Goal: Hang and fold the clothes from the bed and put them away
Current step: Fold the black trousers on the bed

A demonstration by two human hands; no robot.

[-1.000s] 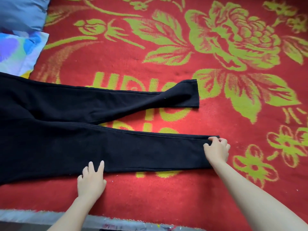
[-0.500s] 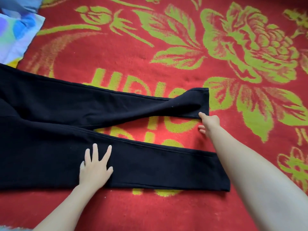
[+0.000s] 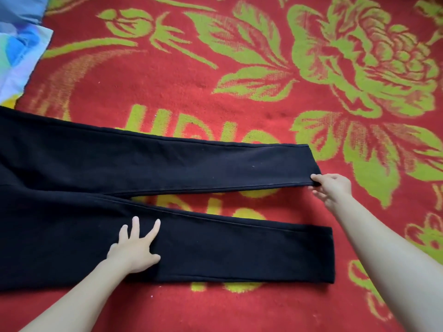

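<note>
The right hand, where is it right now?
In the head view, the right hand is at centre-right, pinching the hem corner of the far leg of the black trousers, on the red flowered blanket.

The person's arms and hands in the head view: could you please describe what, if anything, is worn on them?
Nothing shows on them. Both forearms are bare as far as the frame reaches, with no sleeves in sight. The left hand and right hand wear no gloves, and no rings, watch or bracelets are visible.

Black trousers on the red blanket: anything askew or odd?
Nothing damaged. The black trousers lie flat, legs splayed apart rather than stacked; right hand pinches the far hem, left hand presses the near leg.
</note>
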